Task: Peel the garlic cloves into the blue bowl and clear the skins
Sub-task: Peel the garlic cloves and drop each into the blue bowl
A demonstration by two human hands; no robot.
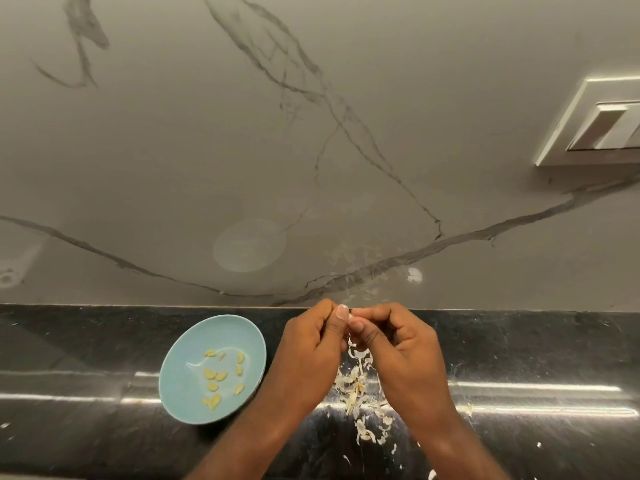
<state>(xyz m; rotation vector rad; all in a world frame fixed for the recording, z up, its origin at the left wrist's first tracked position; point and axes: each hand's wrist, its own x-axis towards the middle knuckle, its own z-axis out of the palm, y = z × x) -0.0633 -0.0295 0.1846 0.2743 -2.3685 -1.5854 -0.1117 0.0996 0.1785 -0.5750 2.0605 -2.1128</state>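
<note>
Head view, the only one on offer. Left hand (311,344) and right hand (401,344) raised together over the black counter (554,341), thumbs nearly tip to tip, fingers of both curled in tight and pinching one small pale thing between them. Probably the garlic clove (350,317), though mostly hidden behind the thumbs, so no calling its long axis or how much skin left on it. Sitting right at the thumb tips, at the far end of both hands, close to the wall line. Blue bowl (180,386) down on the counter to the left, just beside the left hand and apart from the right, so left hand clearly nearer for the drop. A dozen or so peeled cloves (214,375) already lying in it. Skins (356,386) piled on the counter straight below the gap between the hands and trailing back toward the body, a few stray flakes off to the right. Guessing mid-peel here; next up, a short carry leftward and down to the bowl, then sweeping up the skins.
</note>
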